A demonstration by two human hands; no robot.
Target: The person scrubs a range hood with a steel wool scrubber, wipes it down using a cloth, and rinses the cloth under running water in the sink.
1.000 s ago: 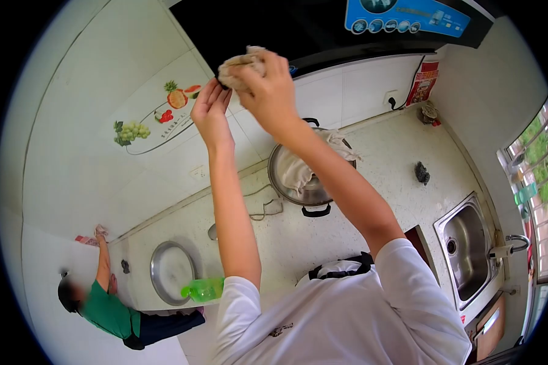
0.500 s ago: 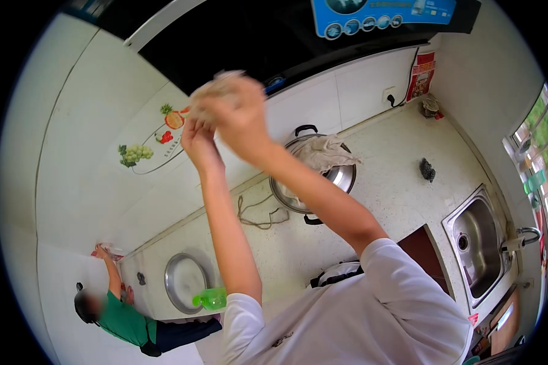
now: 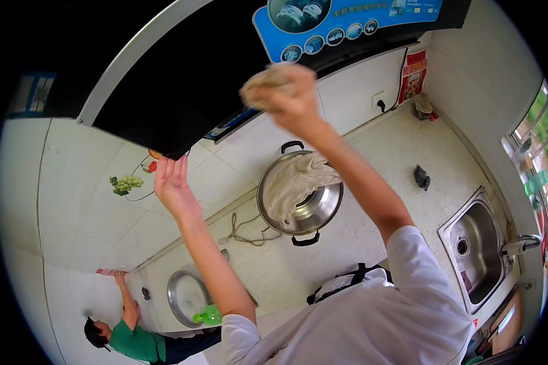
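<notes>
Bunched in my right hand (image 3: 295, 100) is a beige cloth (image 3: 268, 88), slightly blurred, in front of the black range hood (image 3: 158, 79) just below its blue label (image 3: 341, 27). My left hand (image 3: 175, 182) is raised with its fingers stretched out, the fingertips at the hood's lower corner. Below, a steel pot (image 3: 319, 210) with black handles stands on the counter, with another beige cloth (image 3: 295, 182) draped over it.
On the counter (image 3: 371, 176) are a cord (image 3: 249, 237), a dark scourer (image 3: 421, 177), a round metal basin (image 3: 186, 298) and a green bottle (image 3: 208, 315). A sink (image 3: 475, 249) is at right. A person in green (image 3: 140, 344) reaches to the wall at lower left.
My hands have moved apart: the right one, with the cloth, went right across the hood, while the left one is lower at its corner. The view has shifted, showing more of the hood.
</notes>
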